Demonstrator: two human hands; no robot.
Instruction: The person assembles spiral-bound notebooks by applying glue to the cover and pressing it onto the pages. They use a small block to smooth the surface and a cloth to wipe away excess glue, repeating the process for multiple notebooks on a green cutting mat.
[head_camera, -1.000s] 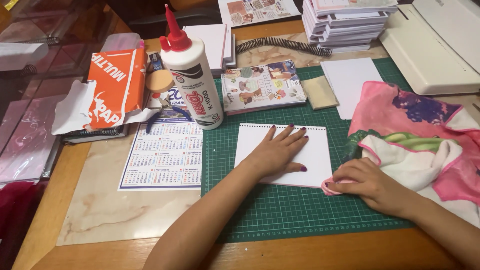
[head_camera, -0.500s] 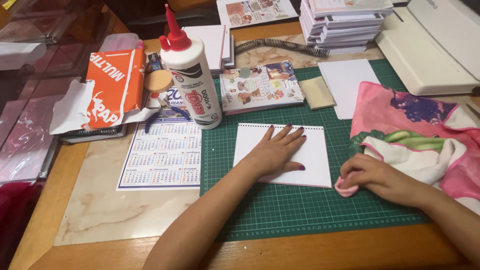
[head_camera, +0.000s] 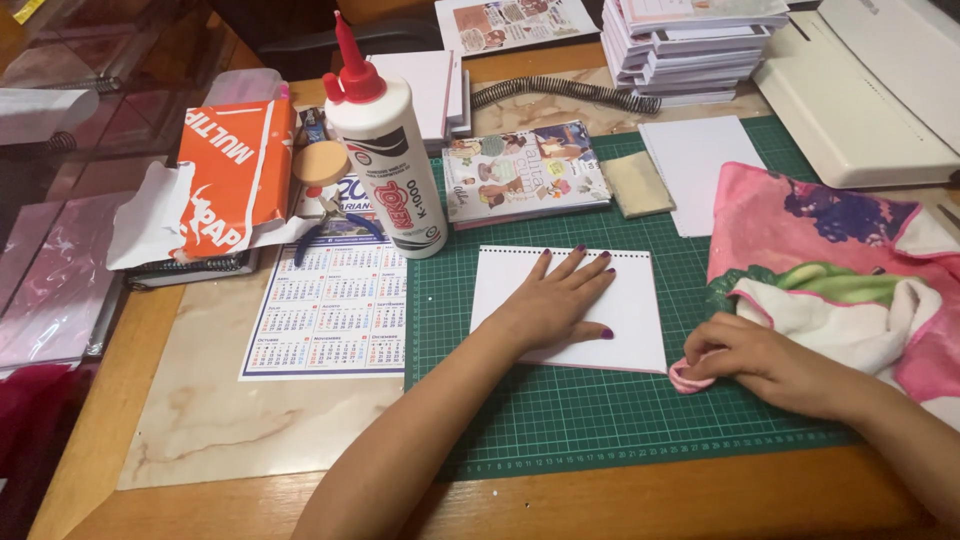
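Two hands were seen at work on the green cutting mat (head_camera: 600, 420). A white punched sheet block (head_camera: 640, 300) was lying flat in the middle of the mat, with a row of small holes along its far edge. It looked clean and white, and no spiral was fitted in the holes, so the binding was judged as not yet done. The left hand (head_camera: 560, 300) was laid flat on the block, its fingers (head_camera: 590, 275) stretched out and a little spread; nothing was gripped, the block was only pressed down. Just beside the near right corner of the block, the right hand (head_camera: 760, 360) was curled closed around a bunched end of the pink cloth (head_camera: 800, 220), which was spread over the right part of the mat. The cloth end was touching or almost touching the corner; which one could not be told. The wiping was judged to be at the edge only.

Beyond the block, a colourful booklet (head_camera: 525, 170) and a tall glue bottle (head_camera: 385, 150) with a red nozzle were standing. A calendar sheet (head_camera: 330, 310) was lying to the left, and stacked white pads (head_camera: 690, 45) and a black spiral coil (head_camera: 560, 92) were placed at the back.
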